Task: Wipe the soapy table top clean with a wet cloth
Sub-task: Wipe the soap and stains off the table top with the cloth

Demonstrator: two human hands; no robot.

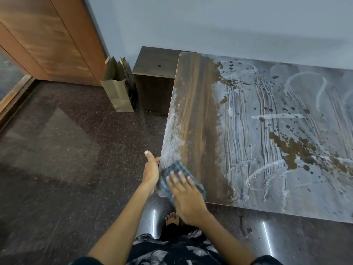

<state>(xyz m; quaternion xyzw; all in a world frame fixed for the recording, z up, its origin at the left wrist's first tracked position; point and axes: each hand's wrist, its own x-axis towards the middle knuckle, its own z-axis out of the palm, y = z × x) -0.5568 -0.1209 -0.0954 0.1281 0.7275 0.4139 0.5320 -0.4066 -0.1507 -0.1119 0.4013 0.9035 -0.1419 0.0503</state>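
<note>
A dark wood-grain table top [196,111] fills the right of the view. Its left strip shows bare wood; white soap film [277,131] with streaks and dark spots covers the rest. A grey-blue checked cloth [176,169] lies on the table's near left corner. My right hand [184,196] presses flat on the cloth with straight fingers. My left hand [150,169] sits at the table's left edge, thumb up, fingers against the edge and partly hidden.
A brown paper bag [118,87] stands on the dark polished floor [66,150] beside a low dark wooden cabinet [154,81] at the wall. Wooden wardrobe doors [47,39] stand at far left. My bare foot [172,219] shows below the table corner.
</note>
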